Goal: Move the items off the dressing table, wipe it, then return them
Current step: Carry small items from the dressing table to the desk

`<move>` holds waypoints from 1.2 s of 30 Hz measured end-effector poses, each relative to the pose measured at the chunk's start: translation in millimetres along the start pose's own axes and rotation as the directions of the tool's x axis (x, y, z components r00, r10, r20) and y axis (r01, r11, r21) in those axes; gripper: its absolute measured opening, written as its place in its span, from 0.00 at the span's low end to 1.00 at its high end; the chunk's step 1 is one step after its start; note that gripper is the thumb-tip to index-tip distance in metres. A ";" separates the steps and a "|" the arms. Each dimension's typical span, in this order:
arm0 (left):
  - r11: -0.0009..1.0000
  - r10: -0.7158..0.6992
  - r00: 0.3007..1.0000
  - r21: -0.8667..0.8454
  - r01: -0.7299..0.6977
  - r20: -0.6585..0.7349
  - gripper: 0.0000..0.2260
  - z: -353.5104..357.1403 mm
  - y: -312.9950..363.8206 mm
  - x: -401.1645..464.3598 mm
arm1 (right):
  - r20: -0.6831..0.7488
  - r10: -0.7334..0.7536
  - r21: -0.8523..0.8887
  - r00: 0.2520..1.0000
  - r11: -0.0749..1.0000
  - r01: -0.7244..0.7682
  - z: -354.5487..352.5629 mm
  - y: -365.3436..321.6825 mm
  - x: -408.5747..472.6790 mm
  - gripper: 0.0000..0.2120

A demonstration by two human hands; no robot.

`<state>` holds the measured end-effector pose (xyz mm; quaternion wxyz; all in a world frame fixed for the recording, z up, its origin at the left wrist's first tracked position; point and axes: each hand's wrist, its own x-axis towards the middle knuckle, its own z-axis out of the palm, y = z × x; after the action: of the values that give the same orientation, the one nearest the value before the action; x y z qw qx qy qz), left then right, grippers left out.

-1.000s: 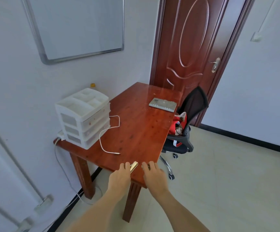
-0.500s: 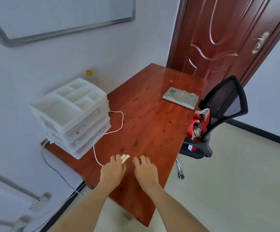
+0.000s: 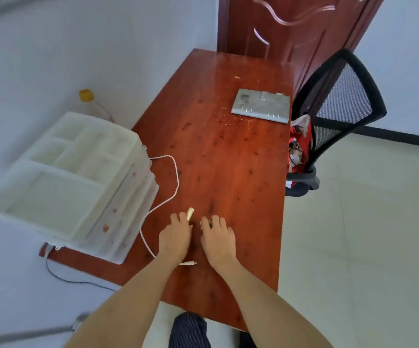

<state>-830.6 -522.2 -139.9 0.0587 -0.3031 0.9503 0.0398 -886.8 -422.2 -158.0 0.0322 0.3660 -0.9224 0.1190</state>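
Left hand [image 3: 175,237] held a small gold tube [image 3: 190,213], fingers curled round it; right hand [image 3: 218,237] curled on something unclear. Best set both down gently, clear of the white cable [image 3: 175,182].

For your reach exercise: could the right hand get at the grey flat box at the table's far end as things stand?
Probably yes: the right hand has bare table between it and the grey flat box, though it already seems to hold something small.

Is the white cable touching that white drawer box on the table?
Touching, it seems. In the head view the white cable runs right up to the side of the white drawer box, with no gap visible where they meet.
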 end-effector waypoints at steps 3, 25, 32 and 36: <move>0.997 0.072 0.997 0.006 -0.072 0.039 0.14 2.6 -18.2 18.7 | -0.004 0.101 0.012 0.995 0.995 -0.101 13.4 -19.9 8.3 0.16; 0.966 0.153 0.985 -0.221 -0.133 0.076 0.18 20.3 -50.3 17.2 | 0.189 0.234 0.051 0.954 0.968 -0.247 42.5 -55.9 0.6 0.24; 0.978 0.141 0.984 -0.168 -0.122 0.109 0.17 13.3 -46.1 18.3 | 0.200 0.152 -0.032 0.968 0.988 -0.149 28.0 -49.6 -3.3 0.27; 0.979 0.129 0.990 -0.163 -0.119 0.050 0.18 10.4 -49.5 16.1 | 0.182 0.068 0.003 0.981 0.998 -0.069 19.1 -40.2 -6.7 0.28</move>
<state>-814.0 -570.4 -154.3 0.0603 -0.2458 0.9589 0.1283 -853.9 -450.6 -169.6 -0.0580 0.3435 -0.9330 0.0903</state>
